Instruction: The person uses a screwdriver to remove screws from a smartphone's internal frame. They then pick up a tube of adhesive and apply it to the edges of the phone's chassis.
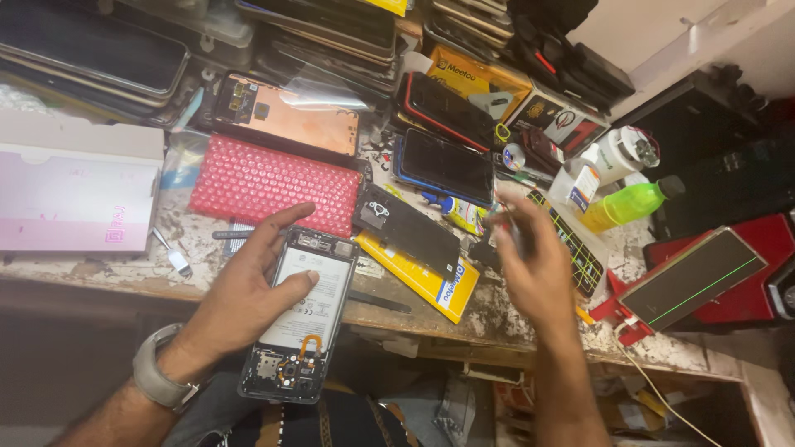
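My left hand holds an opened smartphone with its back cover off, showing the white battery and the circuit boards. The phone rests partly on the worn workbench edge. My right hand hovers over the bench to the right, fingers closed on a thin tool that is blurred. A black phone part lies on a yellow box between the two hands.
A red bubble-wrap pouch, an orange phone frame, several phones, a pink-and-white box, a white bottle, a green bottle and a screen with a green line crowd the bench. Metal tweezers lie at left.
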